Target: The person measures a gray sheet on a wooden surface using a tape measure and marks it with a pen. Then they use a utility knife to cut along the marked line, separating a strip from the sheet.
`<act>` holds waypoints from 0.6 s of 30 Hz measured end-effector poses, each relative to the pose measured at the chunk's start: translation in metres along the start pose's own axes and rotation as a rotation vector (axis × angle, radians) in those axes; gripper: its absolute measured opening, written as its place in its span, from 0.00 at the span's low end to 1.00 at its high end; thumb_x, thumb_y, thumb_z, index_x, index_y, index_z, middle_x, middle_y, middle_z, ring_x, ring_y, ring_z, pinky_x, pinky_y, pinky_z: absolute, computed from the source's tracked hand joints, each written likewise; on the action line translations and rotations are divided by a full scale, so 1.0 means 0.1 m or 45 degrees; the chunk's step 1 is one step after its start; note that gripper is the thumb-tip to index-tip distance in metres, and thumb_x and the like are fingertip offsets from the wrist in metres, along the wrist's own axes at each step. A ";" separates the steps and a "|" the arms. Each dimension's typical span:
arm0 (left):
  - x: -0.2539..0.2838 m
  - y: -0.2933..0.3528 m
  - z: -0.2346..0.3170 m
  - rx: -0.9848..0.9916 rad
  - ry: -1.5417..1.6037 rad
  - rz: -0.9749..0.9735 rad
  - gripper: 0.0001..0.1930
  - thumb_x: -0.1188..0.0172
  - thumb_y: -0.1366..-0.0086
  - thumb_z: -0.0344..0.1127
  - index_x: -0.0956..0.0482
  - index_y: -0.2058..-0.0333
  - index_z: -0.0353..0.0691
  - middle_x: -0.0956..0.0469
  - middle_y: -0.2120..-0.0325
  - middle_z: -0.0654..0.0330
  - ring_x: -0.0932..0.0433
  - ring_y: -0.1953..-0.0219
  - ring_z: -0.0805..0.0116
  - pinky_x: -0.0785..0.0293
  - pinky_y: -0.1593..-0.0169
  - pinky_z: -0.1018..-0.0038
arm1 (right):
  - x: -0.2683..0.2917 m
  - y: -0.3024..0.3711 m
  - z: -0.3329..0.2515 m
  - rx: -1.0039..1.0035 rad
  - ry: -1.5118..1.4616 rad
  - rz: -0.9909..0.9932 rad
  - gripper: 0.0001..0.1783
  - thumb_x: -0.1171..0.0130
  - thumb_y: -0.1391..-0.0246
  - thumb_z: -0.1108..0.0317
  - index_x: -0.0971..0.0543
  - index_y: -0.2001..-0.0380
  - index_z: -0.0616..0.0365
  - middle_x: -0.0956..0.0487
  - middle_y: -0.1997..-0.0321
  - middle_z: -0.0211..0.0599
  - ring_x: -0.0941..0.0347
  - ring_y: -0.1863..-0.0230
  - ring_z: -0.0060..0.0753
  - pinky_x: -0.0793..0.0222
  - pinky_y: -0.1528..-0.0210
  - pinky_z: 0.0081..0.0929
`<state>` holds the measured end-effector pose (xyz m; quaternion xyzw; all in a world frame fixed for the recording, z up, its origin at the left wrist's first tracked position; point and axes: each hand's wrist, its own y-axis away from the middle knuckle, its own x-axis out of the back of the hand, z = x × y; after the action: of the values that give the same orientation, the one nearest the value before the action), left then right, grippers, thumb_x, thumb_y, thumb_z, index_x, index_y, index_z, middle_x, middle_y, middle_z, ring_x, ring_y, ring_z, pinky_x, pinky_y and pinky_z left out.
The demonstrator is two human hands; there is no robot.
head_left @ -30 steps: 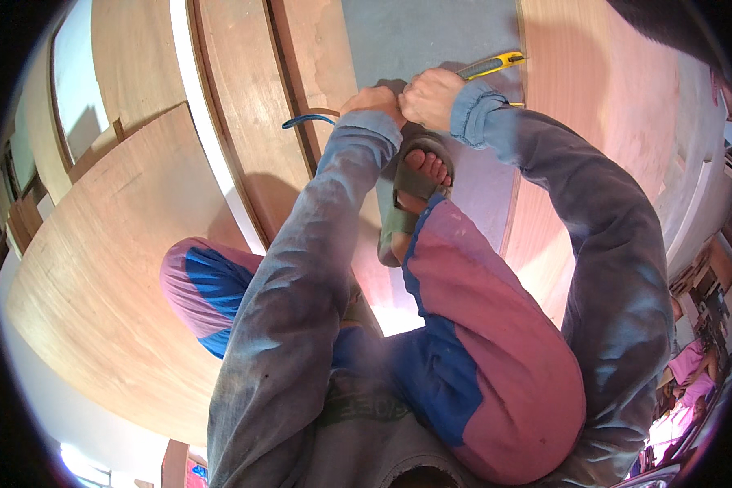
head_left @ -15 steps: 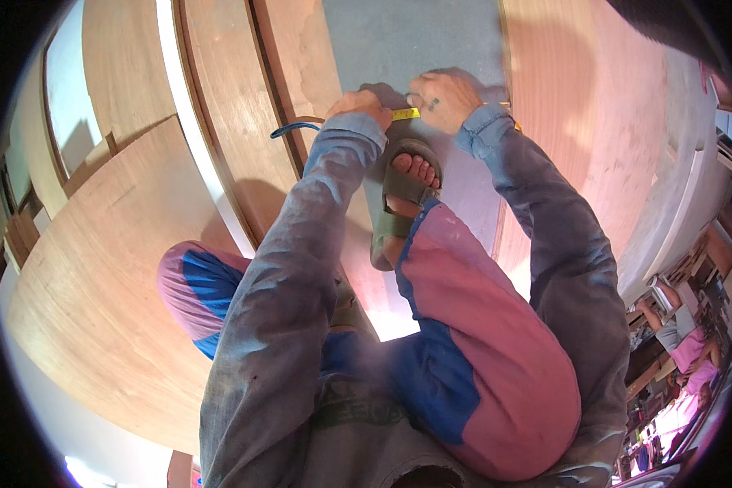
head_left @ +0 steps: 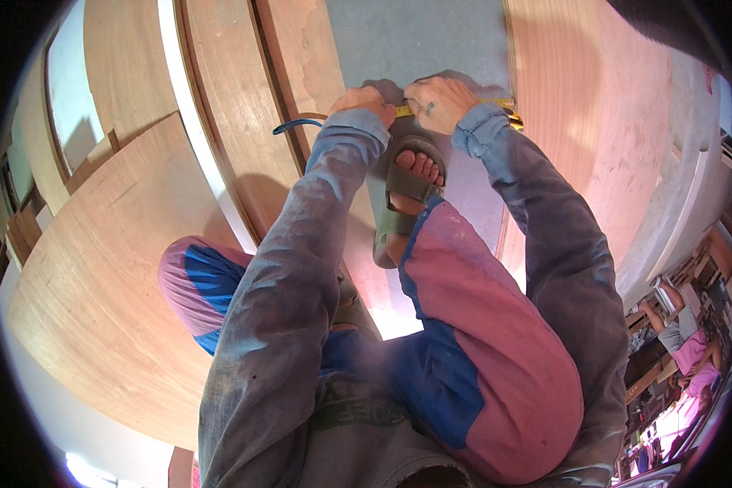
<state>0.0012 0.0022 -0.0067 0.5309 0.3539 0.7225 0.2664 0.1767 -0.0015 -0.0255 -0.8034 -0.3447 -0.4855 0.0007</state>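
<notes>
My left hand (head_left: 363,102) and my right hand (head_left: 442,103) are close together over a grey panel (head_left: 415,41). A yellow tape measure (head_left: 403,111) runs between them, its short middle stretch showing. Both hands are closed, the left around the tape's left part and the right with fingers pinched at the blade. More yellow and black tape emerges past my right wrist at the panel's right edge. What sits inside my left fist is hidden. A blue strap (head_left: 297,124) loops out left of my left wrist.
My sandalled foot (head_left: 415,175) rests on the grey panel just below the hands. Wooden boards (head_left: 228,98) lie to the left, beside a large curved-looking plywood sheet (head_left: 114,285). Another light wood panel (head_left: 553,98) lies right. A person in pink (head_left: 691,350) is at far right.
My right hand has shifted slightly left, nearer my left hand. The stretch of tape between them is shorter, and more tape shows beyond my right wrist.
</notes>
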 end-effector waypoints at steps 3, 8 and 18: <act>-0.01 -0.03 -0.02 -0.004 0.001 0.010 0.26 0.38 0.38 0.58 0.16 0.54 0.41 0.18 0.54 0.47 0.19 0.50 0.48 0.22 0.48 0.58 | 0.01 -0.02 0.02 0.047 0.012 -0.015 0.06 0.44 0.49 0.69 0.22 0.72 0.59 0.19 0.69 0.49 0.22 0.65 0.59 0.26 0.63 0.52; -0.01 -0.05 -0.02 0.001 0.012 -0.047 0.26 0.39 0.38 0.57 0.16 0.54 0.40 0.18 0.54 0.46 0.19 0.49 0.48 0.23 0.47 0.58 | -0.02 -0.03 0.00 0.034 0.053 -0.026 0.05 0.44 0.50 0.69 0.21 0.72 0.58 0.19 0.70 0.48 0.22 0.66 0.59 0.26 0.63 0.51; -0.02 0.01 -0.01 -0.007 0.027 0.048 0.18 0.39 0.38 0.48 0.14 0.58 0.41 0.17 0.58 0.48 0.18 0.54 0.49 0.21 0.49 0.59 | 0.05 -0.06 -0.09 -0.030 0.092 -0.085 0.07 0.44 0.49 0.68 0.19 0.72 0.59 0.19 0.70 0.53 0.21 0.67 0.60 0.25 0.63 0.51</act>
<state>0.0008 0.0005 -0.0074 0.5289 0.3445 0.7340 0.2506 0.1676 0.0027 -0.0184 -0.7735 -0.3654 -0.5178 -0.0124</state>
